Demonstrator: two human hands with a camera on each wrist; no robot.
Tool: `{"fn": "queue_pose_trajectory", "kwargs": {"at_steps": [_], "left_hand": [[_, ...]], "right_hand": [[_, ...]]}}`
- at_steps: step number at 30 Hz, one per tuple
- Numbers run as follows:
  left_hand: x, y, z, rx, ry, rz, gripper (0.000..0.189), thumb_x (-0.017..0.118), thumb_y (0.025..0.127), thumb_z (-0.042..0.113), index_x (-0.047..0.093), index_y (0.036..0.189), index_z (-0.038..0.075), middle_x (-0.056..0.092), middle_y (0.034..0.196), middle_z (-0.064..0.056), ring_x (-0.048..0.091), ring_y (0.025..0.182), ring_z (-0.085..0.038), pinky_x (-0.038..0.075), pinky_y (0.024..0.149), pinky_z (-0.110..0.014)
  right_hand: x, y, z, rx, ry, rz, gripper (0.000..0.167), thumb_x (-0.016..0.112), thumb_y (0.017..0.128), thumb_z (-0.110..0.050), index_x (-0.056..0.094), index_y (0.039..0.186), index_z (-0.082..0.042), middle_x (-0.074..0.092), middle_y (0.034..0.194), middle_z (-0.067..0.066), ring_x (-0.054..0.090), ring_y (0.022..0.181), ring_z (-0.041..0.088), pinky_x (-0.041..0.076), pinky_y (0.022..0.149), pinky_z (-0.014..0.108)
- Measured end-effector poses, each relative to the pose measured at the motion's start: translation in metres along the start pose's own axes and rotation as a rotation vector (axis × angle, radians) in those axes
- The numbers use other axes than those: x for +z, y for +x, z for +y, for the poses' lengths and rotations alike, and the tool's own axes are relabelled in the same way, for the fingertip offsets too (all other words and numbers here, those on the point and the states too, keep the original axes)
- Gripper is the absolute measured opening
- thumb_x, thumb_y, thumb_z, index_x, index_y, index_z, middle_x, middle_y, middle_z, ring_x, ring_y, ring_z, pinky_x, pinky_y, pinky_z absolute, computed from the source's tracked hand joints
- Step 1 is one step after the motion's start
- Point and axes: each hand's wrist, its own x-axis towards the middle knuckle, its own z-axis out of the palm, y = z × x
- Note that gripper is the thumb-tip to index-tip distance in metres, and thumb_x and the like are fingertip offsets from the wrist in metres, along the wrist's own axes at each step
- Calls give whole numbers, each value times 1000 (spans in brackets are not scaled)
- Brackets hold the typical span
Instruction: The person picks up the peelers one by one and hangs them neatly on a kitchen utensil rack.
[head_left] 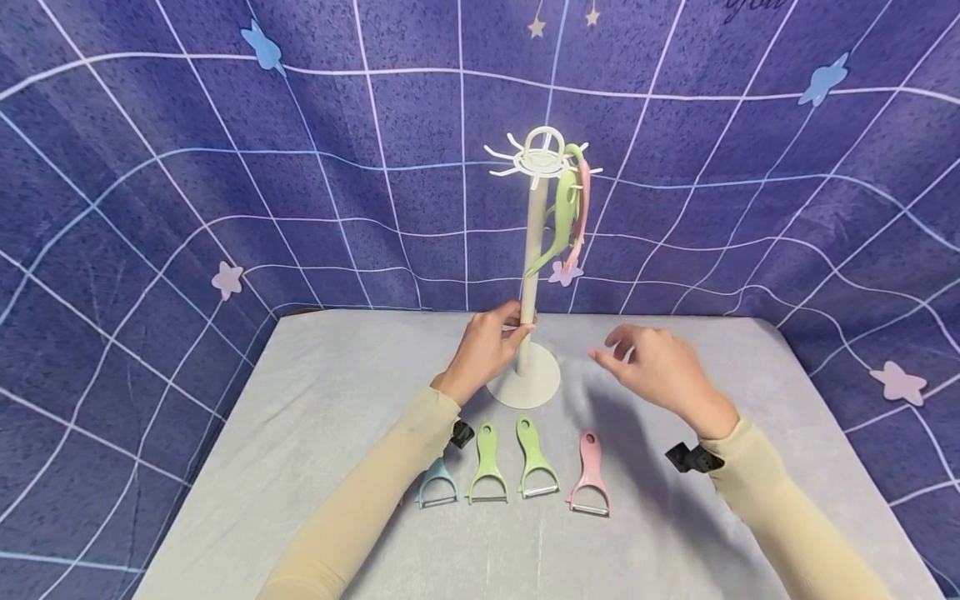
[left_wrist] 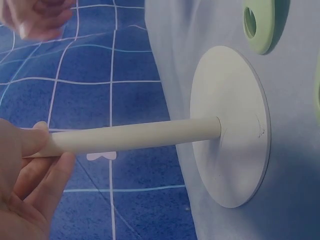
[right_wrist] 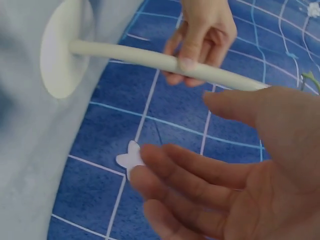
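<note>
A cream hook stand with a round base and a ring of hooks on top stands upright on the table. My left hand grips its pole low down, thumb and fingers curled round it, as the left wrist view also shows. To the right of the pole, apart from it, my right hand hovers with loosely bent fingers and holds nothing; its palm shows in the right wrist view. From the hooks on the right side hang a green peeler and a pink peeler, partly overlapping.
Before the base lie a blue peeler, partly hidden by the left sleeve, two green peelers and a pink peeler. The grey tablecloth meets a blue gridded curtain behind and at both sides.
</note>
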Motion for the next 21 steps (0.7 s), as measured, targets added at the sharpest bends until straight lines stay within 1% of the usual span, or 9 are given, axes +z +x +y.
{"fn": "queue_pose_trajectory", "kwargs": {"at_steps": [3, 6, 10, 17, 21], "left_hand": [[0, 0, 0, -3, -2, 1, 13, 74, 103, 14, 74, 114, 6, 80, 108, -10, 78, 107, -23, 63, 93, -23], [0, 0, 0, -4, -6, 1, 13, 74, 103, 14, 74, 114, 6, 80, 109, -11, 78, 107, -23, 63, 94, -23], [1, 0, -1, -3, -7, 3, 13, 74, 103, 14, 74, 114, 6, 80, 109, -11, 78, 107, -24, 63, 93, -24], [1, 0, -1, 3, -3, 9, 13, 74, 103, 14, 74, 113, 6, 80, 109, -11, 78, 106, -24, 64, 92, -24], [1, 0, -2, 2, -7, 10, 12, 74, 103, 14, 74, 113, 6, 80, 109, -11, 78, 105, -23, 64, 92, -24]], "right_hand": [[7, -7, -1, 20, -41, -76, 45, 72, 101, -51, 78, 108, -7, 75, 87, 1, 70, 76, 21, 60, 65, 52], [15, -15, -2, 33, -78, -135, 43, 72, 99, -52, 78, 102, -9, 73, 82, -2, 69, 74, 22, 59, 65, 53], [27, -25, -1, 36, -109, -190, 39, 74, 97, -51, 77, 89, -14, 69, 75, -6, 65, 70, 19, 59, 62, 52], [50, -43, -1, 57, -119, -291, 38, 76, 95, -53, 73, 73, -22, 63, 68, -7, 58, 65, 15, 53, 56, 45], [61, -52, -2, 70, -120, -322, 46, 76, 94, -53, 64, 61, -24, 55, 59, -7, 52, 60, 15, 46, 52, 40]]}}
